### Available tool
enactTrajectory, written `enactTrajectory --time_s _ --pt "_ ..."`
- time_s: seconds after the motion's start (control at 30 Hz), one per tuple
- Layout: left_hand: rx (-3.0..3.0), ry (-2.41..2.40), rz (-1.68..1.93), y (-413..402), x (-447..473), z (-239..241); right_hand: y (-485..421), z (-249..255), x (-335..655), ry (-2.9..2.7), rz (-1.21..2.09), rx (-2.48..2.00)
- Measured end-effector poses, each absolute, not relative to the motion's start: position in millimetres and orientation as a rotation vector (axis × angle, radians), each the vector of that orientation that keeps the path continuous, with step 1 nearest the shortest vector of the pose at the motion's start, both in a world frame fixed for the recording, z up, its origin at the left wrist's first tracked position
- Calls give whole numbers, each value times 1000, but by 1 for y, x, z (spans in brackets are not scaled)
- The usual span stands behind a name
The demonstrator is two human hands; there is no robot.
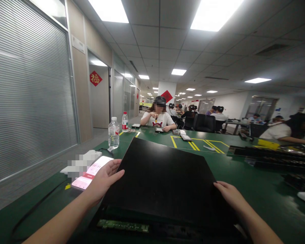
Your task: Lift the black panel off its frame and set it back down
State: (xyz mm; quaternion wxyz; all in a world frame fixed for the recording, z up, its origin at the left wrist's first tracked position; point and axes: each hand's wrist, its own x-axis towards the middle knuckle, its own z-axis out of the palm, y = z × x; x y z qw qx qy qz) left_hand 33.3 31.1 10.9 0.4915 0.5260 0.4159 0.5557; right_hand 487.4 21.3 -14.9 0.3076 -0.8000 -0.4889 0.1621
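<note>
Between my hands is a large, flat black screen panel, tilted with its near edge toward me. A strip of green circuit board shows along that near edge. My left hand grips the panel's left edge, thumb on the upper side and some fingers beyond the edge. On the opposite edge, my right hand holds the panel with its thumb at the rim; its other fingers are mostly hidden underneath. Just left of my left hand lies a lit phone on the green table.
A clear water bottle and a red-capped bottle stand at the back left. A pale packet and a cable lie nearby. Dark strips are piled at right. Across the table sits a person; another is at right.
</note>
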Motion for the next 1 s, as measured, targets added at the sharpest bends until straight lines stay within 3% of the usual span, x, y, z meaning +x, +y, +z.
enactTrajectory --time_s 0.3,0.57,0.9,1.0 --pt "1094 1003 1384 41 26 14 17 -11 485 -1105 644 -1891" --pt "1000 1045 1430 47 28 11 3 23 470 -926 928 -1342" --pt "984 1083 1401 45 28 10 -12 32 466 -1078 1074 -1442" --pt "946 1121 1373 49 27 6 -11 30 466 -1144 861 -1591"
